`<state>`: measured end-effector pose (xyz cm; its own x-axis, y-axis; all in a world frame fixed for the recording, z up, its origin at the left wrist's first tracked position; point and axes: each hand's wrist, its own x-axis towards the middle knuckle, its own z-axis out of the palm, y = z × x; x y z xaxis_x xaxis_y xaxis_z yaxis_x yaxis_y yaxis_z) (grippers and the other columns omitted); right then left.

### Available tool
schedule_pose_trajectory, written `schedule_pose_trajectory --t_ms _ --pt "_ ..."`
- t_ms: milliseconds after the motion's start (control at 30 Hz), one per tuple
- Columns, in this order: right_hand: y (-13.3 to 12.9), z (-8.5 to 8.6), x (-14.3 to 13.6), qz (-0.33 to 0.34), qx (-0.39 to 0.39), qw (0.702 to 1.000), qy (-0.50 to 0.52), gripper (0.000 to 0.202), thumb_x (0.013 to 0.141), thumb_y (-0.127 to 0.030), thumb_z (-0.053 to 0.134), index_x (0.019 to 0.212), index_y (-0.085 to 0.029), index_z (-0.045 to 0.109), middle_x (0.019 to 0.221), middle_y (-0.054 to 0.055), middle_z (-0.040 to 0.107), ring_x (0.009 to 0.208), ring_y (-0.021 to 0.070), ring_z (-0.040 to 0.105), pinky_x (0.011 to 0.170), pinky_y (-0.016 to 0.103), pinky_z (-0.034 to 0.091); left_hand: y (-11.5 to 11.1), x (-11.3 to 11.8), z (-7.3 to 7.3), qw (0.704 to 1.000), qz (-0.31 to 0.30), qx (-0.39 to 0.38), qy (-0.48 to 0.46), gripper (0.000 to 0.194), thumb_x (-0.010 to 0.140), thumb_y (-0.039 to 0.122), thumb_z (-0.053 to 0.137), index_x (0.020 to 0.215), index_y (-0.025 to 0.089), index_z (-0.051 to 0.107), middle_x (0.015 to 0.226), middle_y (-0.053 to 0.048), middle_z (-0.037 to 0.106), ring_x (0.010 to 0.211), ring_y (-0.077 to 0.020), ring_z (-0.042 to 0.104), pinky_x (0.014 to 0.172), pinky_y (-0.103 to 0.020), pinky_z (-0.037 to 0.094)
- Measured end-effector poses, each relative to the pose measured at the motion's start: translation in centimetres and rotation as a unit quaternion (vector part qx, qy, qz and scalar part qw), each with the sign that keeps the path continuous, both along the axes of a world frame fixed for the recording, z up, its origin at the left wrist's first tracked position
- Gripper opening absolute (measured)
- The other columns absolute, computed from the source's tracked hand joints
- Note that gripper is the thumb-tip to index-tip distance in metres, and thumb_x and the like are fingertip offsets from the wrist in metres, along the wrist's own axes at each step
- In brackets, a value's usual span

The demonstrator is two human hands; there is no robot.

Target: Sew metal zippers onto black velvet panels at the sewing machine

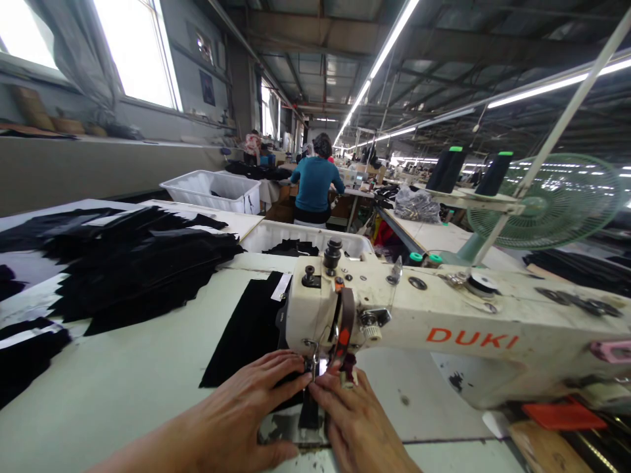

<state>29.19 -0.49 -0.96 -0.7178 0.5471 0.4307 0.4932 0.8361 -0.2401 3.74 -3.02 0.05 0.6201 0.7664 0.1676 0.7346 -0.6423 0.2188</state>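
A cream sewing machine (315, 295) marked DUKI stands over the table, its needle area between my two hands. Under its head lies a black fabric piece (241, 332) with a white label (281, 287) at its far edge. A narrow black strip (309, 415) comes out toward me below the presser foot. My left hand (256, 401) rests flat on the fabric left of the needle, fingers stretched and thumb apart. Close on the needle's right, my right hand (355, 417) has its fingers bent and together at the black fabric; its fingertips are partly hidden.
Black fabric pieces (148, 263) are piled on the left of the table. Behind the machine sits a white bin (345, 246) holding dark pieces. Thread cones (446, 169) and a green fan (542, 203) stand at right. A person (317, 180) in blue sits ahead.
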Motion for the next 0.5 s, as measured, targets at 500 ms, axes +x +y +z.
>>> schedule_pose_trajectory --t_ms 500 --pt "-0.5 0.5 -0.7 -0.032 -0.001 0.998 -0.056 0.052 0.088 -0.016 0.056 0.139 -0.025 0.053 0.134 0.004 0.061 0.123 0.0229 0.053 0.111 0.039 0.035 0.7 0.8 -4.2 0.989 0.039 0.101 -0.106 0.073 0.08 0.054 0.074 0.146 0.039 0.046 0.148 -0.003 0.051 0.132 -0.0335 0.05 0.109 -0.047 0.044"
